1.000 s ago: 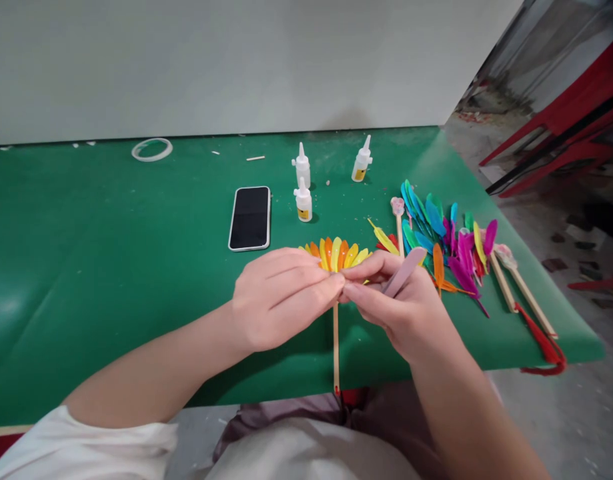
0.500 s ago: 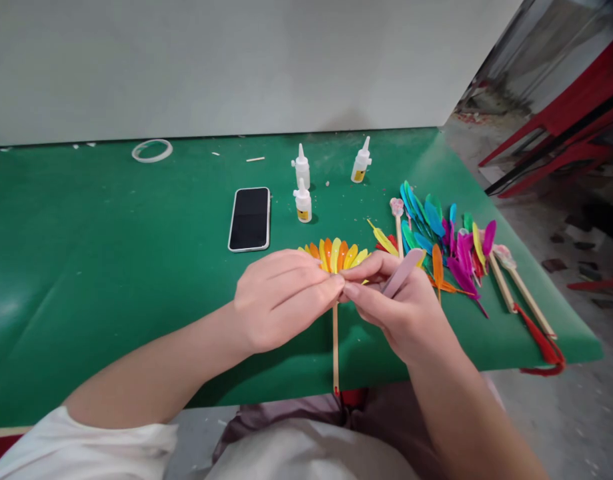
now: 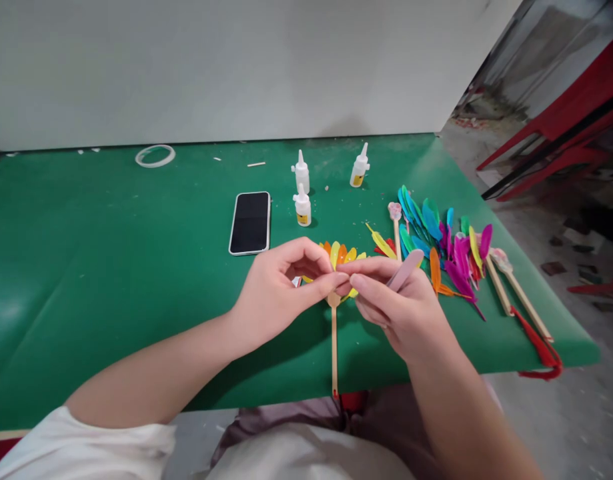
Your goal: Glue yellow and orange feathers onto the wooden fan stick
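Observation:
A feather fan (image 3: 342, 255) of yellow, orange and red feathers on a thin wooden stick (image 3: 334, 350) lies on the green table (image 3: 111, 267). My left hand (image 3: 281, 290) pinches thumb and forefinger at the fan's base, its other fingers arched up. My right hand (image 3: 393, 300) meets it there with fingertips closed, and holds a pale pink flat stick (image 3: 403, 269) between its fingers. What the fingertips pinch is too small to make out.
A black phone (image 3: 249, 222) and three small white glue bottles (image 3: 303, 205) stand behind the fan. A pile of coloured feathers (image 3: 439, 240) and wooden sticks with a red tassel (image 3: 533, 333) lie at the right edge. A tape ring (image 3: 155, 156) sits far back.
My left hand has lifted its fingers off the fan and arched into a pinch. The view has tipped slightly, so the table's things sit lower.

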The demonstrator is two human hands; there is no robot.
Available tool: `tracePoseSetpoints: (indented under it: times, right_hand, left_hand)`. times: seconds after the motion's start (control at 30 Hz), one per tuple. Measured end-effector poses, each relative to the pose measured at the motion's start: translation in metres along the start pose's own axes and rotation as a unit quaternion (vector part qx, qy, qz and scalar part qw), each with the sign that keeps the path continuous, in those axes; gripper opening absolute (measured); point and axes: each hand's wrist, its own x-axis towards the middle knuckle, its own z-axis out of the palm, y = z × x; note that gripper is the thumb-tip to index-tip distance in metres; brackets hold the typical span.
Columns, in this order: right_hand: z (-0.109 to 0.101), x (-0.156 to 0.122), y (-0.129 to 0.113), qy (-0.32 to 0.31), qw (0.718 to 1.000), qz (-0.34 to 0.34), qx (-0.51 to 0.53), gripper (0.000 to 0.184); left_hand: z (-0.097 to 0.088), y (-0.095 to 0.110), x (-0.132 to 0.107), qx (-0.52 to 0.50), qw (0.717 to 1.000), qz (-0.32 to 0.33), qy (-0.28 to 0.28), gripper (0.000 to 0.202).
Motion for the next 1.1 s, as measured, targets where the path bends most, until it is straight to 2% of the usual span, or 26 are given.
tracePoseSetpoints:
  times: [0.17,0.27,0.43,0.67,0.83,0.93,1.1]
  right_hand:
    - [-0.001,0.002,0.000,0.019,1.000,0.001,-0.012,0.014]
    - [-0.008,0.004,-0.002,0.043,0.999,-0.007,-0.032,0.014]
    - [-0.033,0.008,-0.009,0.091,0.991,-0.047,-0.082,0.015]
    - [-0.067,0.009,-0.021,0.147,0.980,-0.084,-0.105,0.014]
    - [-0.087,0.008,-0.031,0.182,0.971,-0.111,-0.109,0.014]
    - [-0.095,0.008,-0.037,0.189,0.966,-0.136,-0.112,0.013]
    - [-0.104,0.009,-0.042,0.187,0.963,-0.153,-0.121,0.013]
  left_hand:
    - [0.000,0.000,0.001,-0.059,0.995,-0.080,-0.006,0.017]
    - [0.000,-0.003,0.002,-0.061,0.995,-0.083,0.000,0.015]
    - [0.001,-0.011,0.004,-0.046,0.996,-0.073,-0.008,0.010]
    - [0.001,-0.020,0.006,0.023,0.999,-0.025,-0.011,0.006]
    - [-0.008,-0.022,0.013,0.102,0.993,0.060,0.012,0.006]
    - [-0.015,-0.026,0.018,0.131,0.985,0.104,0.037,0.008]
    - [-0.024,-0.034,0.031,0.182,0.970,0.110,0.115,0.009]
